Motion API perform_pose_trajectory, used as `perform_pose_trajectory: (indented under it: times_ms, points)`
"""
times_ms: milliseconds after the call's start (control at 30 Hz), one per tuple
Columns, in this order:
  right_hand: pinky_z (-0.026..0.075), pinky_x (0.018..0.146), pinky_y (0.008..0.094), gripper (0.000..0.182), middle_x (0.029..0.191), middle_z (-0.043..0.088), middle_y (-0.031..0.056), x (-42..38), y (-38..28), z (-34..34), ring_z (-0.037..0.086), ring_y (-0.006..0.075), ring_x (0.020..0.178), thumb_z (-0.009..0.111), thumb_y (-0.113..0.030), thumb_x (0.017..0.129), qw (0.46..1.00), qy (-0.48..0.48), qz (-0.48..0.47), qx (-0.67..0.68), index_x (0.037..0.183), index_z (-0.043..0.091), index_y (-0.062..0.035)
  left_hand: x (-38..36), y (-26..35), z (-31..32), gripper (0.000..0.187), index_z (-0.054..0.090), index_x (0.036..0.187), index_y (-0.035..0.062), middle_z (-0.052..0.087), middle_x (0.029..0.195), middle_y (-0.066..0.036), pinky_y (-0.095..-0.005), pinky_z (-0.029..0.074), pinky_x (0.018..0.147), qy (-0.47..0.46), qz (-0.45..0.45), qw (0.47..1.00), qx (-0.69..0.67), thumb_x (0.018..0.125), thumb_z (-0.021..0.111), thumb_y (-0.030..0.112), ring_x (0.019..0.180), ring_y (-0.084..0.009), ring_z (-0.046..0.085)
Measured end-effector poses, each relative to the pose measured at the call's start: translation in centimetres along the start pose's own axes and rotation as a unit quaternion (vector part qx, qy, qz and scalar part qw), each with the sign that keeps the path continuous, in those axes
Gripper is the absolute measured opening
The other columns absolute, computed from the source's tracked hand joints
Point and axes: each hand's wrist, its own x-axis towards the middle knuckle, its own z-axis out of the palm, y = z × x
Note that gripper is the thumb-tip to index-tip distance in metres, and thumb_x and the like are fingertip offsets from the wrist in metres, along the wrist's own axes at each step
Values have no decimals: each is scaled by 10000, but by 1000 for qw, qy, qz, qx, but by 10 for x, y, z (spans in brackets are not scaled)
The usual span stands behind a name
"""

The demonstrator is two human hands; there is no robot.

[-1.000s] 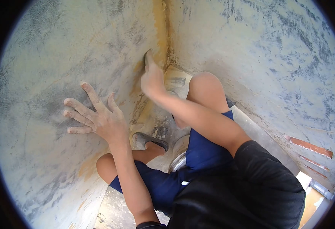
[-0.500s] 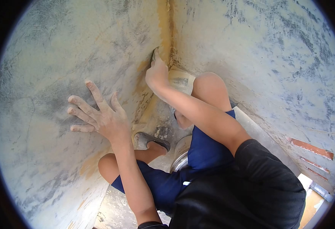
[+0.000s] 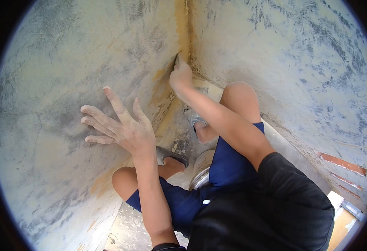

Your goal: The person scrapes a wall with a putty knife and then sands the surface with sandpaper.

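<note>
Pressing the dark tool (image 3: 176,61) evenly along the wall (image 3: 66,67) is advised; right hand (image 3: 181,77) grips it, left hand (image 3: 133,133) spread wide.

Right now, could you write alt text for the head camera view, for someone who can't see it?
A person's right hand holds a thin, dark tool at the smudged left wall, beside a yellowish corner; the dusty left hand spreads its fingers near the same wall. Below are bent knees and blue shorts.
</note>
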Motion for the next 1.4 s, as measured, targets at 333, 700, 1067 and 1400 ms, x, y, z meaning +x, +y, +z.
perform_pose_trajectory:
  times_ms: [333,700,1067,1400]
  points:
    - [356,1206,371,711,1571,442,291,-24,-20,-11,466,385,1441,329,162,914,995,-13,-67,-73,1610,289,21,6,19,7,843,366,1641,242,66,1723,-284,-773,-94,1143,-28,-7,998,-48,907,780,276,1603,-448,-44]
    - [392,1159,397,646,1482,532,288,-2,-24,-20,520,385,1369,342,101,977,998,7,-39,-41,1611,329,-24,7,12,11,834,341,1650,262,52,1730,-269,-721,-150,1157,-31,2,999,-20,929,758,303,1612,-414,-51]
    - [424,1136,400,625,1492,526,294,1,-27,-18,531,407,1364,376,66,985,999,22,8,-46,1603,348,-26,6,4,11,811,357,1645,267,78,1735,-248,-697,-183,1157,-37,11,999,-17,936,750,299,1615,-404,-31]
    - [343,1210,460,655,1585,331,376,-54,-53,-5,391,495,1451,358,130,927,999,-52,3,12,1577,280,100,2,8,7,801,370,1639,239,93,1727,-265,-711,-112,1180,-38,17,999,-30,934,749,265,1614,-410,-12]
